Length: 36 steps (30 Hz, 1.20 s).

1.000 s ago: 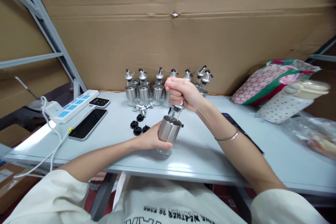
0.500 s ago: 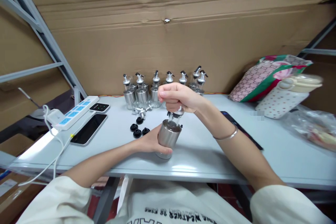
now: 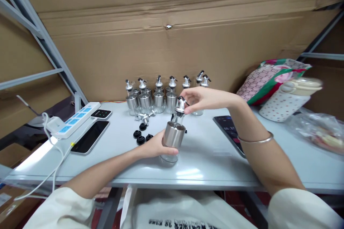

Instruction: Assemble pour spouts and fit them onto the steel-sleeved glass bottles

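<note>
My left hand (image 3: 157, 146) is wrapped round the lower part of a glass oil dispenser bottle (image 3: 174, 135) with a steel sleeve. The bottle tilts slightly to the right, its glass base at the table. A silver pour spout (image 3: 181, 105) with a black flap tops its neck. My right hand (image 3: 200, 99) curls at the spout, thumb against the collar and fingers behind it. Several black stoppers (image 3: 141, 140) lie left of the bottle. Behind them are loose silver spout parts (image 3: 145, 118). One small black piece shows just right of the bottle.
Several finished-looking dispenser bottles (image 3: 159, 99) stand in rows along the cardboard wall (image 3: 166, 53). At left are a power strip (image 3: 77, 120), a phone (image 3: 91, 136) and a small black device (image 3: 101, 114). Another phone (image 3: 228, 132), a dotted flask (image 3: 286, 102) and a patterned bag (image 3: 258, 82) are at right.
My right hand has loosened from a fist over the bottle top and shifted right, uncovering the spout. The left hand keeps its hold. The view has shifted slightly.
</note>
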Each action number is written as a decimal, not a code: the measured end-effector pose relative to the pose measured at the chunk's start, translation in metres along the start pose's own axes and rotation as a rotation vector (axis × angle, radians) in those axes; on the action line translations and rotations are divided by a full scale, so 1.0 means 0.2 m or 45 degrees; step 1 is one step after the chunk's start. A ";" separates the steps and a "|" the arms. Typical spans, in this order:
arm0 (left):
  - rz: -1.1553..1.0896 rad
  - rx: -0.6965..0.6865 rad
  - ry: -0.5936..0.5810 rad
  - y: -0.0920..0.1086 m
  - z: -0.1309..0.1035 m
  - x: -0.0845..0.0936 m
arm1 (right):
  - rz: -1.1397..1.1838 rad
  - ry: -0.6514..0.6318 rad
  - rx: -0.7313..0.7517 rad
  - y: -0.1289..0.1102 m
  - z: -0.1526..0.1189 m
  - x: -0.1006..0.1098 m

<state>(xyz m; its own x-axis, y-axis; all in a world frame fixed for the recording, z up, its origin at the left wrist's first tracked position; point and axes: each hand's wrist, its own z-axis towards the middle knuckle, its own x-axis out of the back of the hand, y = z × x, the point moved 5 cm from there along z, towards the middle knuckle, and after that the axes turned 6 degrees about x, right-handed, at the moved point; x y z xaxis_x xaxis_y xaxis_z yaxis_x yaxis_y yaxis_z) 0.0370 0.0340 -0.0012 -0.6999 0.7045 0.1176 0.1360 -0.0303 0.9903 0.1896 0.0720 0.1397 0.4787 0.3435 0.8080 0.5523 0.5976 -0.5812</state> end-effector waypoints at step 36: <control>-0.553 0.100 0.065 -0.09 0.07 0.06 | -0.422 0.689 0.009 0.35 0.09 0.18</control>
<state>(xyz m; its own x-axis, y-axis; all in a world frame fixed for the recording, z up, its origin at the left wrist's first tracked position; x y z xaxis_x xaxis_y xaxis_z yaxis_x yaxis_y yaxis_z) 0.0359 0.0533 -0.0189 -0.7372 0.6041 -0.3027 -0.1270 0.3161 0.9402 0.2334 0.1393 0.1297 0.5611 -0.2743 0.7810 0.7268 0.6148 -0.3062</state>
